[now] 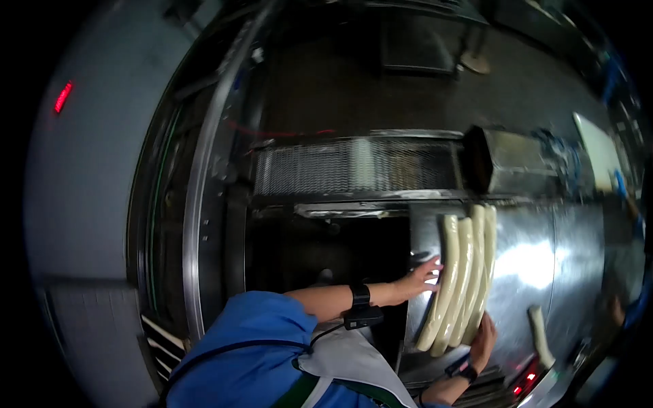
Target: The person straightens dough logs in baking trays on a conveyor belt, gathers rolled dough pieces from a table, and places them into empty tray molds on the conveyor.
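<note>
Several long, pale dough ropes (466,279) lie side by side on a shiny steel table (524,313). My left hand (416,279) is at the left side of the row, fingers apart, with the fingertips at or near the outermost rope; contact is hard to tell. Along the right side, close to the lower ends, my right hand (484,341) rests against the dough with its fingers stretched out. Neither hand grips a rope. Both wrists carry dark straps with small devices.
A mesh conveyor belt (306,166) runs behind the table, with a metal housing (513,162) at its right end. Another short dough piece (541,336) lies to the right, beside a scale with red digits (524,383). Another person's hand (617,311) shows at the far right.
</note>
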`<state>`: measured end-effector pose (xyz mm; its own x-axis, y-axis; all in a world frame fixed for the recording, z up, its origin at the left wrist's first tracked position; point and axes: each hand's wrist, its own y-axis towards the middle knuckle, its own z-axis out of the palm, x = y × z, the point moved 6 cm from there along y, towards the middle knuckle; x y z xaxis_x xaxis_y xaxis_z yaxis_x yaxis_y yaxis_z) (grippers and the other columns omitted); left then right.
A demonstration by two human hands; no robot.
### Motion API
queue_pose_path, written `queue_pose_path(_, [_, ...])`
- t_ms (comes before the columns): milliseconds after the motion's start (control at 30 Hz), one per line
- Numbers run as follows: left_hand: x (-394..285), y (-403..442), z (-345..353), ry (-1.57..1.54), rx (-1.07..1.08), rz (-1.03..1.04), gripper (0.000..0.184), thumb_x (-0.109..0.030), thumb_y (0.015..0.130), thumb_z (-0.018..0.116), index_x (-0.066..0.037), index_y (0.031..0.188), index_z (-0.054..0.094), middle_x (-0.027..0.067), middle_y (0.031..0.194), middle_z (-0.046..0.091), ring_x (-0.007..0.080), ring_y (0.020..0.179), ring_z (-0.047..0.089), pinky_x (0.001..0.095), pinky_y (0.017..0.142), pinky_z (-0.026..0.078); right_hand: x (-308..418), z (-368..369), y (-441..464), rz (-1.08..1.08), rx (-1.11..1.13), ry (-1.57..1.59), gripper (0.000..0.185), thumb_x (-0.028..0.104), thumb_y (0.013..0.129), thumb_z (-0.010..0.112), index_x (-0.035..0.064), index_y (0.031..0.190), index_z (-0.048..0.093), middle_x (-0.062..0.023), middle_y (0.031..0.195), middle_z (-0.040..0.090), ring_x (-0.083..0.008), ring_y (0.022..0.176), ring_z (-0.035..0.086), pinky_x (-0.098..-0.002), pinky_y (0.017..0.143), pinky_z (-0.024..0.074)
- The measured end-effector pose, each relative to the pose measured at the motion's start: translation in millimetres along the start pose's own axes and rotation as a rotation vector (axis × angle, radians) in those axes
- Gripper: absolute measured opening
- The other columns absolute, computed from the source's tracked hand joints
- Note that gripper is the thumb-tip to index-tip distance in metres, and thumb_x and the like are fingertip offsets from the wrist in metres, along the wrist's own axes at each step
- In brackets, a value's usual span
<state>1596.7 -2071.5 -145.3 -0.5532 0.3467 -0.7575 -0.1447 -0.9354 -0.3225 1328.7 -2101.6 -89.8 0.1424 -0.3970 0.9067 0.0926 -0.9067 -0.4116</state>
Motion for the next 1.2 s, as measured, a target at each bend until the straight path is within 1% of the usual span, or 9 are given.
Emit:
queue_pose_path(33, [7.0, -8.3, -2.0, 0.086, -0.039, -0.116, 0.092, -0.02, 0.086, 0.07, -0.007, 0.152, 0.008, 0.0144, 0.15, 0.028, 0.0255, 0.136, 0.033, 0.0391, 0.111, 0.033, -44.2, -23.2, 7.4, 0.202, -0.051, 0.199, 0.042, 0.026, 0.097, 0.052, -0.0029, 0.127, 0.055, -0.0129, 0.116, 0.065, -0.0214, 0.101, 0.064, -0.0314, 0.086, 0.0501])
queue_pose_path(133, [12.2, -48.8, 1.2, -0.045, 0.112, -0.406, 0.085, -0.031, 0.086, 0.069, -0.008, 0.15, 0.018, 0.0143, 0.148, 0.032, 0.0253, 0.133, 0.037, 0.0429, 0.109, 0.034, -47.3, 6.7, 12.3, 0.24, 0.049, 0.284, 0.044, 0.03, 0.095, 0.056, -0.003, 0.124, 0.055, -0.0106, 0.113, 0.065, -0.0196, 0.098, 0.064, -0.0327, 0.082, 0.0529])
queue_pose_path(333, [-25.1, -58.8, -14.0, -0.093, 0.081, -0.184, 0.065, -0.026, 0.085, 0.071, 0.001, 0.136, 0.04, 0.0131, 0.128, 0.054, 0.0221, 0.117, 0.054, 0.0354, 0.092, 0.05, -11.8, 124.8, 19.2, 0.302, 0.184, 0.13, 0.048, 0.023, 0.087, 0.065, -0.0068, 0.122, 0.051, -0.0169, 0.109, 0.061, -0.0233, 0.101, 0.061, -0.0362, 0.083, 0.0526])
queue_pose_path(433, [-15.9, -56.1, -42.9, -0.113, 0.056, -0.187, 0.058, -0.019, 0.086, 0.068, 0.0, 0.134, 0.042, 0.0128, 0.127, 0.055, 0.0224, 0.115, 0.055, 0.0342, 0.091, 0.051, 6.7, 160.8, 9.3, 0.147, 0.264, 0.149, 0.046, 0.016, 0.085, 0.067, -0.009, 0.12, 0.052, -0.0157, 0.102, 0.065, -0.0216, 0.086, 0.066, -0.0309, 0.072, 0.0556])
queue_pose_path(467, [-24.9, -59.7, -41.8, -0.179, 0.103, -0.179, 0.055, -0.017, 0.086, 0.067, -0.001, 0.133, 0.042, 0.0128, 0.127, 0.055, 0.022, 0.114, 0.056, 0.0335, 0.091, 0.05, 9.6, 163.7, 4.7, 0.224, 0.261, 0.037, 0.05, 0.017, 0.086, 0.066, -0.0081, 0.125, 0.049, -0.013, 0.111, 0.063, -0.0192, 0.095, 0.063, -0.0315, 0.082, 0.0519])
queue_pose_path(600, [-52.2, -67.2, -21.6, -0.07, -0.063, -0.255, 0.037, -0.007, 0.086, 0.064, 0.001, 0.12, 0.054, 0.0116, 0.112, 0.063, 0.0201, 0.102, 0.062, 0.0314, 0.089, 0.05, 18.3, 155.2, 11.1, 0.12, 0.187, -0.025, 0.047, 0.011, 0.079, 0.069, -0.01, 0.119, 0.055, -0.0144, 0.106, 0.065, -0.0195, 0.091, 0.064, -0.0307, 0.082, 0.0504])
queue_pose_path(933, [17.1, -41.6, -13.5, 0.237, -0.161, -0.28, 0.041, -0.015, 0.077, 0.075, 0.001, 0.112, 0.061, 0.0115, 0.101, 0.068, 0.0187, 0.089, 0.066, 0.031, 0.078, 0.052, 18.8, 101.3, 11.5, 0.049, -0.065, -0.184, 0.059, 0.01, 0.072, 0.071, -0.0082, 0.124, 0.052, -0.0169, 0.1, 0.067, -0.0223, 0.086, 0.065, -0.0316, 0.081, 0.0524])
queue_pose_path(1100, [27.9, -38.4, -24.0, 0.284, -0.204, -0.291, 0.045, -0.021, 0.075, 0.077, 0.002, 0.111, 0.063, 0.0113, 0.1, 0.069, 0.0174, 0.088, 0.067, 0.0306, 0.076, 0.052, -33.3, 107.7, 25.3, 0.054, -0.032, -0.403, 0.078, 0.024, 0.068, 0.071, -0.0011, 0.135, 0.042, -0.0239, 0.12, 0.041, -0.037, 0.111, 0.048, -0.0408, 0.097, 0.0443])
queue_pose_path(1200, [27.1, -45.0, -27.1, 0.306, -0.152, -0.438, 0.047, -0.024, 0.078, 0.073, 0.004, 0.114, 0.061, 0.0124, 0.103, 0.067, 0.0182, 0.09, 0.066, 0.0311, 0.078, 0.051, -7.3, 119.6, 6.9, -0.001, -0.177, -0.534, 0.076, 0.022, 0.069, 0.069, 0.0005, 0.136, 0.041, -0.0233, 0.117, 0.044, -0.0383, 0.109, 0.05, -0.0411, 0.097, 0.0443])
